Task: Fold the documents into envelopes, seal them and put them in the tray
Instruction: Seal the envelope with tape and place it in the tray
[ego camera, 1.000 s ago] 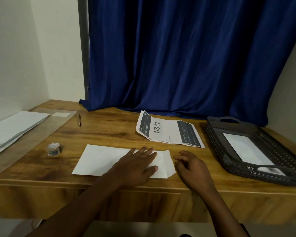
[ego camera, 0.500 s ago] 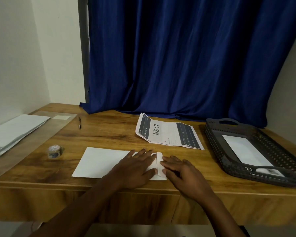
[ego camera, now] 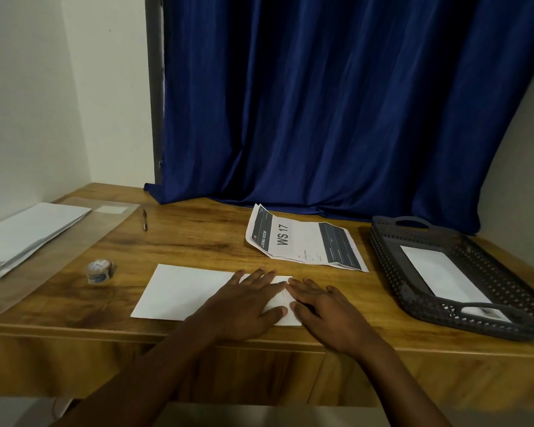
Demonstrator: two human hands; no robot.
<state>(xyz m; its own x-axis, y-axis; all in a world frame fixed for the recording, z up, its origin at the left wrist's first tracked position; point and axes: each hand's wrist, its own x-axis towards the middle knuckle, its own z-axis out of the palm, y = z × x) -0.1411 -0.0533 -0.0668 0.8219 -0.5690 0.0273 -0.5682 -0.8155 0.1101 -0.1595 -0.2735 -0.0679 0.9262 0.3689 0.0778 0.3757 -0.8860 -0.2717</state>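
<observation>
we're sitting at the wooden desk (ego camera: 198, 241), w/ the blue curtain (ego camera: 336, 103) hanging behind it. largest thing in play is the white envelope (ego camera: 182, 291), lying flat near the front edge, long side facing us. our left hand (ego camera: 244, 306) is lying flat on its right part, fingers straight and spread, gripping nothing. our right hand (ego camera: 324, 309) is pressing flat on the right end, fingers straight and close together, fingertips meeting the left ones over what looks like the folded-down flap.

we're judging this as the sealing step. to do it well: we're keeping the left palm pinning the body so it isn't sliding, and running the right fingers firmly along the whole flap edge, end to end, so no corner is lifting. tape roll (ego camera: 101, 271) is sitting well apart to the left if the flap isn't holding.

containers: the dark perforated tray (ego camera: 392, 272) is standing to the right, w/ one white envelope inside (ego camera: 441, 274), lying flat on its floor. nothing else is showing in it.

the printed sheet (ego camera: 305, 241), marked ws 17, is lying creased behind the hands, not yet in an envelope. spare envelopes (ego camera: 28, 232) are stacked far left; a pen (ego camera: 144, 219) is lying near them.
</observation>
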